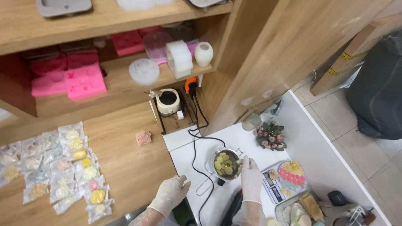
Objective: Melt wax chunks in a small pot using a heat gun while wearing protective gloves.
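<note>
The right hand (250,176) touches the melting pot (226,163) at its right rim, fingers curled; the left hand (171,193) hovers open, empty, farther left.

small craft workshop: pink moulds (83,81) on wooden shelves (104,19), bagged wax flowers (63,167), melting pot (226,164) by gloved fingers (247,163).

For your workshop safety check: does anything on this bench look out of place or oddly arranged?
Yes: the black power cord trails loosely from the shelf across the white table, looping beside the melting pot that the right hand touches. Nothing looks spilled.
</note>
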